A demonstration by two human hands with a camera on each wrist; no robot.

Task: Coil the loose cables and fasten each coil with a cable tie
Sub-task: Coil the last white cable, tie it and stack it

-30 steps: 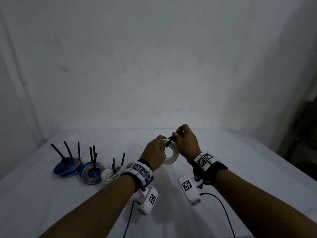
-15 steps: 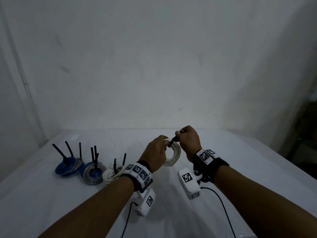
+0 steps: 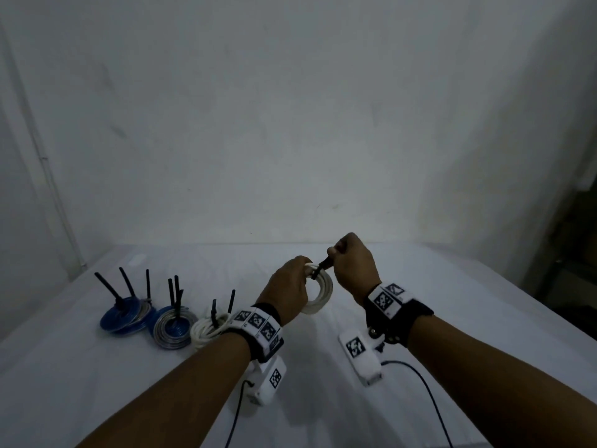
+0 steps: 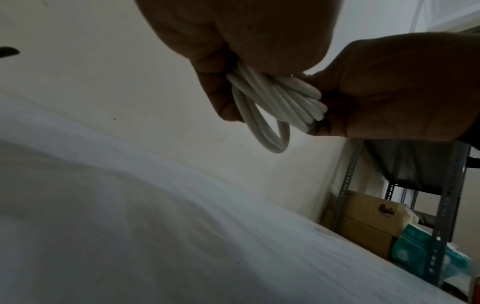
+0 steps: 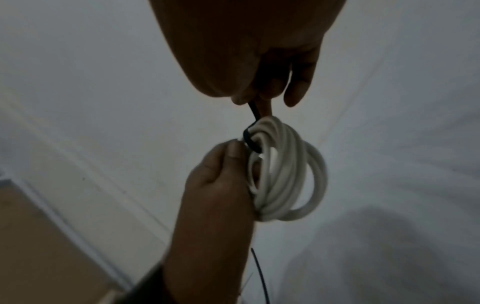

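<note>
done: three coils sat finished on the left of the table [image 3: 420, 318]. The blue coil [image 3: 121, 316], the blue-and-silver coil [image 3: 174, 328] and the small white coil [image 3: 208, 328] each had black tie tails sticking up.
in hand: white cable coil [image 3: 319, 295], held in the air over the table, between my two hands.
left hand: my left hand [image 3: 287, 291] was clamped round the coil at its top, fingers curled over the bunched turns, thumb pressing beside the tie.
right hand: my right hand [image 3: 353, 266] pinched the tail of the black cable tie [image 5: 250, 137] and held it up and away from the coil.
tie state: the band looped round the bundle near the top. The wrist view showed the loop snug against the turns; I couldn't tell if the head was fully locked.
step: I judged this to be cinching the tie on the fourth coil.
left: finish the pull, set this coil down with the others. I saw no loose cable on the table, so this was probably the last one.
unsure: tails weren't trimmed on any coil; the task didn't ask for that.
</note>
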